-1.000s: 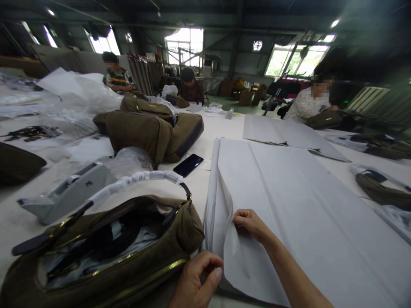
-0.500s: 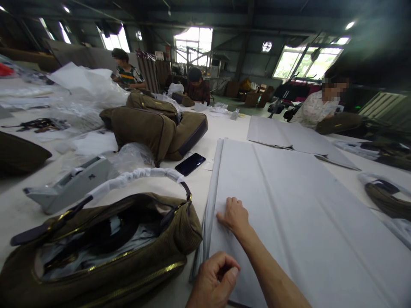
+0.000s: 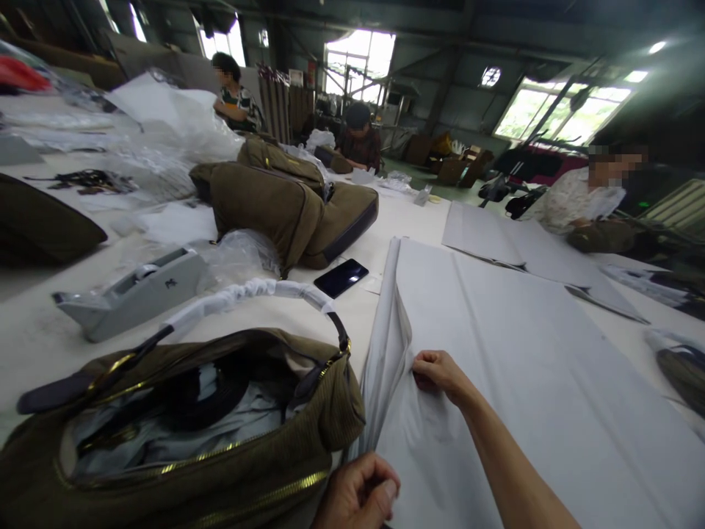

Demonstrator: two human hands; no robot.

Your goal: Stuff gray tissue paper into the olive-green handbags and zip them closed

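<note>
On the table lies a stack of pale grey sheets point(image 3: 523, 353). My right hand point(image 3: 438, 375) pinches the top one near its left side, and the sheet is drawn up in folds there. Down by the front left corner of the stack is my left hand point(image 3: 358, 491), its fingers curled toward the thumb; whether anything is between them is hidden. Just left of that hand stands an olive-brown handbag point(image 3: 308, 411) with gold zips. Its top gapes, showing pale lining and dark straps inside. White wrapping covers the bag's raised handle point(image 3: 253, 292).
Behind the handbag are a grey tape dispenser point(image 3: 137, 294), a black phone point(image 3: 341, 278) and more olive-brown bags point(image 3: 264, 213). Clear plastic and white wrapping point(image 3: 165, 117) pile up at the back left. More grey sheets point(image 3: 496, 235) lie beyond the stack. Several people point(image 3: 578, 191) sit around the table.
My right hand has gone from resting on the stack to pinching the top sheet, which has lifted and wrinkled. My left hand stays near the corner. The view has shifted slightly left.
</note>
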